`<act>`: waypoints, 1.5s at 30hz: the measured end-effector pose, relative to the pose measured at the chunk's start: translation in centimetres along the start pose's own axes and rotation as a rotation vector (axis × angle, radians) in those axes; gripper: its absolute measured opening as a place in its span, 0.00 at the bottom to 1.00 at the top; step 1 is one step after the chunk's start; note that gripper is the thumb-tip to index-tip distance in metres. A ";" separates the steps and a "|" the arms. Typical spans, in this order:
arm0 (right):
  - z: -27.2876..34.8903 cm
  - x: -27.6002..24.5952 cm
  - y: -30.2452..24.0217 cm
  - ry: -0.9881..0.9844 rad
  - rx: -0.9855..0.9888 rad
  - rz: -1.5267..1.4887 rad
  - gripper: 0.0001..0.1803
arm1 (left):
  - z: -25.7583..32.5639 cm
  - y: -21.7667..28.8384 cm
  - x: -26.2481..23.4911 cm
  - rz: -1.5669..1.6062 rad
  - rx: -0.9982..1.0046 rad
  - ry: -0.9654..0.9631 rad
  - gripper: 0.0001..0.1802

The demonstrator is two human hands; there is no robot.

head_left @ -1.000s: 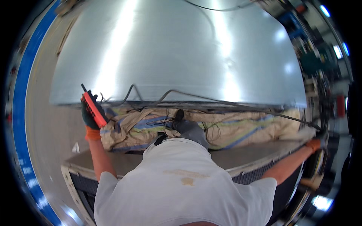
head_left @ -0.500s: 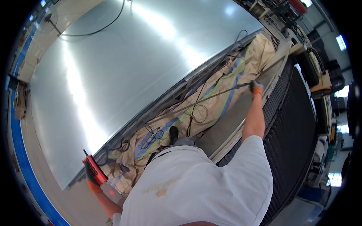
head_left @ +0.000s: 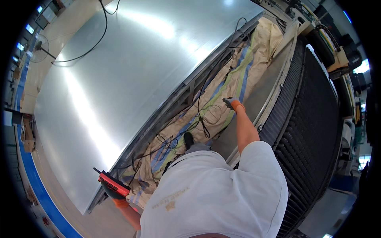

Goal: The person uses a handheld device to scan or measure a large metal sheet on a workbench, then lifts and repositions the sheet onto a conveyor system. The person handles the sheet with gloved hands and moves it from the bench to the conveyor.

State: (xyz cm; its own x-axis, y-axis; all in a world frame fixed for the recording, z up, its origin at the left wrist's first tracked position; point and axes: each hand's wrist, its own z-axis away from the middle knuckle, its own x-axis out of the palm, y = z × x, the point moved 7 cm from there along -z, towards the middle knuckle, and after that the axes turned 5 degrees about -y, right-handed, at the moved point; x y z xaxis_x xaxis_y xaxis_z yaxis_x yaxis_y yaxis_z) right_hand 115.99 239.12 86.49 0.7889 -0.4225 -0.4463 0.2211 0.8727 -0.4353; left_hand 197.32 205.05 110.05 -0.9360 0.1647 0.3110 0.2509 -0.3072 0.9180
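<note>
A person's left hand (head_left: 112, 191) grips a dark-marked red remote (head_left: 118, 186); the right hand (head_left: 229, 103) extends over striped tarp (head_left: 247, 75), grip unclear; faded print (head_left: 170, 205) marks the shirt (head_left: 226, 186).

White glare bands across the metal sheet (head_left: 131, 83), fisheye-curved edges

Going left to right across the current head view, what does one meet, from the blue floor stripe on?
Blue floor stripe → red handheld device, held in the gloved left hand → dark shoe → gloved right hand → black ribbed panel.
</note>
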 end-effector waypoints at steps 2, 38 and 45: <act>0.1 -0.6 0.7 0.074 0.027 -0.005 0.25 | -1.3 0.9 1.6 -0.014 0.053 0.035 0.33; -25.0 -51.7 -26.5 0.614 -0.716 -0.246 0.19 | -8.3 -15.7 75.0 -0.018 -0.130 0.122 0.34; -33.9 -51.3 -13.7 0.763 -0.464 0.011 0.20 | -10.5 -16.6 79.7 -0.099 -0.171 0.035 0.37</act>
State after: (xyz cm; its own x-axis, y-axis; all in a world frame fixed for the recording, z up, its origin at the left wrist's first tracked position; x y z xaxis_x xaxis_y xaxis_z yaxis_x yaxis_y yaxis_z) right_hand 53.03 240.56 88.89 0.1563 -0.6071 -0.7791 -0.1686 0.7608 -0.6267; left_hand 115.95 213.43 116.96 -0.9627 0.1704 0.2100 0.1146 -0.4463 0.8875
